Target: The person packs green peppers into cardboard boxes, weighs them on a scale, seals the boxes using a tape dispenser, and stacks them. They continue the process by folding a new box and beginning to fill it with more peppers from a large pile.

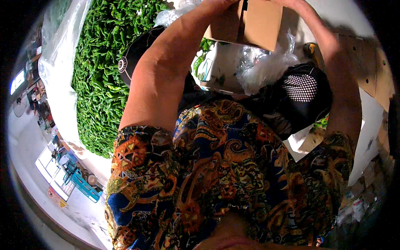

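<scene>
Both my forearms reach up to the top edge of the picture, where my two hands are out of view. Between my wrists is an open cardboard box (262, 25), with a dark gap between its panels. The hands' contact with it cannot be seen. Below the box lies a crumpled clear plastic bag (261, 70), near my right knee in black cloth with a white-dotted patch (300, 88). A few green peppers (198, 67) show beside my left forearm, by a white surface. Left of that arm is a large mass of green chili peppers (100, 78).
A clear plastic sheet (61, 72) edges the peppers. Cardboard (359, 62) stands at the right, near a yellow-and-black object (311, 48) too partly hidden to name. Far left are a teal cart-like frame (82, 184), a fan (20, 107) and a bright window (51, 168).
</scene>
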Demonstrator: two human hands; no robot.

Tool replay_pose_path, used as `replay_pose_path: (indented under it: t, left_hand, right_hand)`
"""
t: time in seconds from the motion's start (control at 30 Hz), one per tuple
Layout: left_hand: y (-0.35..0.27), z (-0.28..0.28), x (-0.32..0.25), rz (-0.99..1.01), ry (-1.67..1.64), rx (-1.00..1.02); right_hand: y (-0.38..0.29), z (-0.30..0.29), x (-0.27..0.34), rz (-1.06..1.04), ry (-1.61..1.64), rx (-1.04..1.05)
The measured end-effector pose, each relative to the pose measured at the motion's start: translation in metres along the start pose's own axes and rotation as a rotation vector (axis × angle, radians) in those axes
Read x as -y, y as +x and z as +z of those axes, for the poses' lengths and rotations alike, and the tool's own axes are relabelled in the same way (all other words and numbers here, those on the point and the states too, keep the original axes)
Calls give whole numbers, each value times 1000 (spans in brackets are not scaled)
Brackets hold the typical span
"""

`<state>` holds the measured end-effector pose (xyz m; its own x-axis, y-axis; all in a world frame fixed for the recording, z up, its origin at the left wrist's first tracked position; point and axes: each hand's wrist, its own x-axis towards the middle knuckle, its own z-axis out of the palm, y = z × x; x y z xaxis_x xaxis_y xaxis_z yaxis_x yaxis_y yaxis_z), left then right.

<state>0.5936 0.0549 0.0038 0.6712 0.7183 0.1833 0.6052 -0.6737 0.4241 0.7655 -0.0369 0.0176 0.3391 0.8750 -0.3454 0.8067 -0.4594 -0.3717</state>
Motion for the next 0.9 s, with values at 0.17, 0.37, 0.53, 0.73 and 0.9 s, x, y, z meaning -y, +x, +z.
replay_pose_path:
  t: [0.17,0.37,0.53,0.73,0.9]
  left_hand:
    - [8,2,8,53,95,-33]
    - [11,6,12,72,93,-19]
    - [28,11,35,147,72,12]
    - [54,11,58,367,-27,42]
    - [61,9,49,361,-106,104]
  right_hand:
    - [0,-1,0,-41,18,-12]
    - [9,10,-13,-80,-49,-73]
    - [11,2,-10,-62,22,-27]
    - [54,-16,-17,10,85,-10]
    - [63,-13,-32,46,-82,76]
